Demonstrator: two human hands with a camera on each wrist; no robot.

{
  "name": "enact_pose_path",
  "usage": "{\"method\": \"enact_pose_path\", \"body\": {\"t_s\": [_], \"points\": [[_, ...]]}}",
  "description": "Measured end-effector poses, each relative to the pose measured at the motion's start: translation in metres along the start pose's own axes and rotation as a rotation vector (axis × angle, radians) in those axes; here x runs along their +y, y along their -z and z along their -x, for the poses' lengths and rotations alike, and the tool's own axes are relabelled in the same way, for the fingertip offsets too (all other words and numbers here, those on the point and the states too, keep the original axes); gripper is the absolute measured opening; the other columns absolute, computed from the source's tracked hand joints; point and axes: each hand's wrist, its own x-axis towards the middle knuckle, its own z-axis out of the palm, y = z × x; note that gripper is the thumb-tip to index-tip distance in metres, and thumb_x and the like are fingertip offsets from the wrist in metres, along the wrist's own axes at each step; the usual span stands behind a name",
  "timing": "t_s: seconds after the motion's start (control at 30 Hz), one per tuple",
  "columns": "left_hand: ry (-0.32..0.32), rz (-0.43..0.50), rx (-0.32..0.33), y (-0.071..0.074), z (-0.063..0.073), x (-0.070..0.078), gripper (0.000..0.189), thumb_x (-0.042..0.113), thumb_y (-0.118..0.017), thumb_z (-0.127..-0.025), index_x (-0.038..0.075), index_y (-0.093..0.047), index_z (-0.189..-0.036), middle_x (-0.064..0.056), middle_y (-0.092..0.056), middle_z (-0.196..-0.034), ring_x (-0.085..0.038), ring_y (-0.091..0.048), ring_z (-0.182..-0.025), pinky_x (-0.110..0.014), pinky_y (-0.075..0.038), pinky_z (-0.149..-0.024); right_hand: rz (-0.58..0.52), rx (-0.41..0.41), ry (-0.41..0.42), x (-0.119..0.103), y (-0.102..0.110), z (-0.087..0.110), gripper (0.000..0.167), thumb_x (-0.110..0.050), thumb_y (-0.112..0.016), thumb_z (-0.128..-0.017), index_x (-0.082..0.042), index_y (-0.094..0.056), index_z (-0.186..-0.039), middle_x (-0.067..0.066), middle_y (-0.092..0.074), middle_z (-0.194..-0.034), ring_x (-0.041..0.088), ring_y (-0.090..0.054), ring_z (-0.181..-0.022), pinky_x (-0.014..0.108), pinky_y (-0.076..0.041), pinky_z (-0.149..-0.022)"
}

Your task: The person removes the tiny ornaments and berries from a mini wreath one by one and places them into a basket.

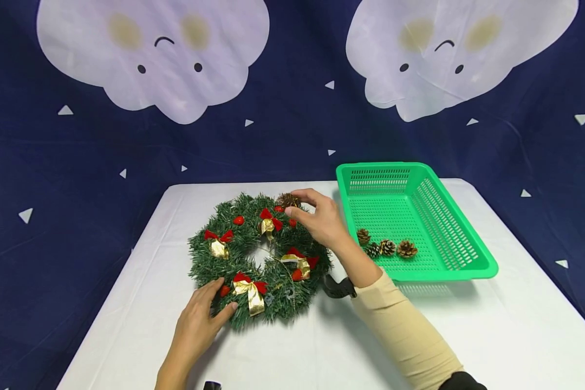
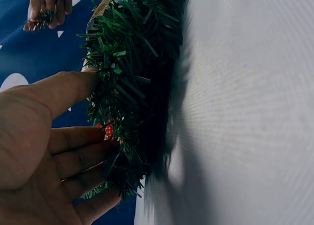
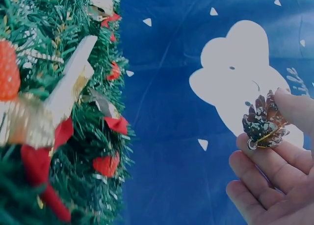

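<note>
A green tinsel wreath (image 1: pixel 207 273) with red bows, gold ribbons and red berries lies flat on the white table. My right hand (image 1: pixel 324 219) pinches a pine cone (image 3: pixel 265 122) between thumb and fingers; a small metal ring and gold thread show on the cone. In the head view this cone appears over the wreath's far right edge, while the right wrist view shows it apart from the greenery. On the near left rim rests my left hand (image 1: pixel 197 319), its thumb and fingers spread and touching the tinsel; some fingertips are hidden in the greenery (image 2: pixel 132 87).
To the right stands a green perforated basket (image 1: pixel 448 216), with several pine cones (image 1: pixel 387 247) in its near left corner. White cloth covers the table (image 1: pixel 141 303). A dark blue backdrop (image 1: pixel 292 146) with clouds hangs behind. A small black object (image 1: pixel 212 385) shows at the near edge.
</note>
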Motion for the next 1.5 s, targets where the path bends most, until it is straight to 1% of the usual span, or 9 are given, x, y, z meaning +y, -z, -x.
{"method": "enact_pose_path", "body": {"t_s": [0.2,0.37,0.6,0.8,1.07,1.23,1.37,1.43,1.5], "points": [[-0.011,-0.004,0.003,0.0,0.0,0.0,0.066,0.036,-0.07,-0.083,0.005,-0.049,-0.137,-0.02,-0.052,-0.137,-0.039,-0.046,-0.128,-0.058,-0.041,-0.1,0.004,0.014,-0.024,0.005,0.012,0.008,0.042,-0.033,-0.069,-0.086,-0.02,-0.061,-0.124,0.008,-0.059,-0.132,0.027,-0.053,-0.125,0.046,-0.044,-0.104],[-0.004,-0.007,-0.004,0.0,0.0,0.0,0.066,0.037,-0.07,-0.083,0.005,-0.048,-0.137,-0.02,-0.052,-0.137,-0.039,-0.045,-0.128,-0.058,-0.041,-0.101,-0.035,0.013,-0.058,0.008,0.019,0.014,0.042,-0.034,-0.069,-0.086,-0.021,-0.06,-0.125,0.006,-0.056,-0.136,0.027,-0.05,-0.129,0.047,-0.043,-0.105],[-0.019,-0.008,0.015,0.0,0.0,0.001,0.065,0.036,-0.069,-0.084,0.004,-0.049,-0.136,-0.021,-0.052,-0.136,-0.04,-0.046,-0.127,-0.059,-0.041,-0.1,-0.043,0.032,-0.056,0.016,0.035,0.023,0.048,-0.037,-0.069,-0.085,-0.019,-0.058,-0.128,0.008,-0.055,-0.136,0.026,-0.05,-0.129,0.047,-0.04,-0.109],[-0.009,-0.004,0.006,0.0,-0.001,0.002,0.066,0.036,-0.069,-0.084,0.005,-0.048,-0.137,-0.02,-0.052,-0.137,-0.039,-0.046,-0.128,-0.059,-0.041,-0.1,-0.038,0.046,-0.112,0.026,0.054,0.036,0.051,-0.042,-0.069,-0.084,-0.019,-0.058,-0.128,0.009,-0.052,-0.139,0.029,-0.049,-0.129,0.048,-0.044,-0.104],[-0.011,-0.004,0.009,0.0,-0.001,0.001,0.066,0.035,-0.07,-0.083,0.004,-0.048,-0.137,-0.021,-0.052,-0.137,-0.039,-0.046,-0.128,-0.058,-0.041,-0.101,-0.063,0.06,-0.148,0.042,0.073,0.051,0.051,-0.041,-0.068,-0.085,-0.016,-0.058,-0.129,0.012,-0.058,-0.133,0.034,-0.048,-0.13,0.051,-0.047,-0.1],[-0.016,-0.004,0.017,0.0,0.0,-0.001,0.066,0.035,-0.07,-0.083,0.004,-0.049,-0.137,-0.021,-0.053,-0.136,-0.039,-0.047,-0.127,-0.058,-0.041,-0.1,-0.053,0.064,-0.166,0.05,0.079,0.056,0.052,-0.04,-0.067,-0.086,-0.015,-0.056,-0.13,0.013,-0.058,-0.132,0.035,-0.047,-0.13,0.051,-0.047,-0.1],[-0.021,0.0,0.021,-0.001,0.0,-0.001,0.066,0.035,-0.071,-0.083,0.004,-0.049,-0.136,-0.021,-0.053,-0.136,-0.039,-0.047,-0.127,-0.058,-0.042,-0.1,-0.047,0.08,-0.162,0.055,0.082,0.058,0.052,-0.039,-0.067,-0.086,-0.013,-0.056,-0.13,0.015,-0.059,-0.131,0.034,-0.049,-0.129,0.052,-0.044,-0.102],[-0.024,0.003,0.025,-0.001,0.0,-0.001,0.065,0.035,-0.071,-0.083,0.004,-0.05,-0.136,-0.02,-0.053,-0.135,-0.038,-0.047,-0.127,-0.057,-0.042,-0.1,-0.036,0.089,-0.163,0.058,0.083,0.059,0.051,-0.039,-0.067,-0.086,-0.014,-0.057,-0.129,0.015,-0.059,-0.129,0.033,-0.049,-0.128,0.052,-0.044,-0.101],[-0.027,0.003,0.029,-0.001,0.0,0.0,0.065,0.035,-0.071,-0.083,0.004,-0.05,-0.136,-0.02,-0.054,-0.135,-0.038,-0.047,-0.126,-0.057,-0.042,-0.1,-0.023,0.096,-0.161,0.059,0.084,0.06,0.052,-0.04,-0.066,-0.086,-0.014,-0.057,-0.129,0.015,-0.06,-0.128,0.032,-0.051,-0.127,0.051,-0.047,-0.098]]}}
